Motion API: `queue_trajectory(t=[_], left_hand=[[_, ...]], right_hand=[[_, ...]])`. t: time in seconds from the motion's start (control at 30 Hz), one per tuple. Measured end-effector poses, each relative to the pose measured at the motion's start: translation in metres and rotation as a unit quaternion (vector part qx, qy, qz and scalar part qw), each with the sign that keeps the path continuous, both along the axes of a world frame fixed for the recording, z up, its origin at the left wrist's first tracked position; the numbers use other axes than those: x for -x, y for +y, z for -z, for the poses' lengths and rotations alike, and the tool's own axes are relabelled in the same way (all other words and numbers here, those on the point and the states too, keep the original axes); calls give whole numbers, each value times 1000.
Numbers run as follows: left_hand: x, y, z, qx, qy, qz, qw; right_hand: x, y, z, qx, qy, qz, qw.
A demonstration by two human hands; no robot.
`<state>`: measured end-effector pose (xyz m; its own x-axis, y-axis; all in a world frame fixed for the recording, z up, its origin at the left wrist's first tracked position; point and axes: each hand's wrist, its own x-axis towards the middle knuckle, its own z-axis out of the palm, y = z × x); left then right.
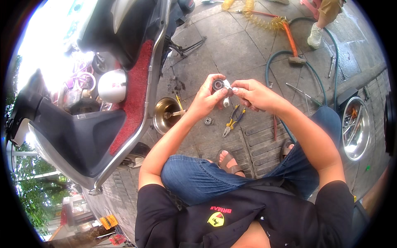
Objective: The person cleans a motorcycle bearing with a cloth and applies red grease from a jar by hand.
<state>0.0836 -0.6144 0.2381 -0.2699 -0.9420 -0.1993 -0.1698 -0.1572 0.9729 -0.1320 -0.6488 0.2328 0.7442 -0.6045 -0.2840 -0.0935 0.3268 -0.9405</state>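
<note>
My left hand (208,96) is closed around a small round metal part (218,84) with a dark ring and a hollow centre. Close beside it, my right hand (253,94) pinches a thin silvery piece (227,85) against that part; its exact kind is too small to tell. A pale cylindrical piece (226,102) shows just under the hands, and I cannot tell whether it is held. On the paving below lie pliers (232,121) with yellow and dark blue handles, jaws toward me. Left of them rests a small round metal piece (209,121).
A scooter (136,91) with red floor matting stands at left, a white helmet (112,86) on it. A brass-coloured bowl (159,108) holds a brush. At right are a metal basin (351,153) of tools, a hammer (291,41), a hose (336,58) and another person's foot (315,36).
</note>
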Motion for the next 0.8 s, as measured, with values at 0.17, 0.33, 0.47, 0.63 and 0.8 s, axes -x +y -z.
queue_trajectory(t=[0.17, 0.33, 0.47, 0.63, 0.8], left_hand=[[0, 2, 1, 13, -57, -9, 998], [-7, 4, 1, 83, -170, 13, 982], [-5, 6, -1, 117, -225, 16, 967], [-11, 6, 8, 223, -237, 28, 945], [-6, 8, -3, 160, -257, 21, 953]], right_hand=[[-4, 2, 3, -76, -29, -11, 997], [-7, 5, -1, -118, -39, -16, 992], [-8, 9, -1, -145, -45, -9, 988], [-13, 9, 9, -210, -91, -14, 973], [-13, 8, 12, -203, -97, -12, 974]])
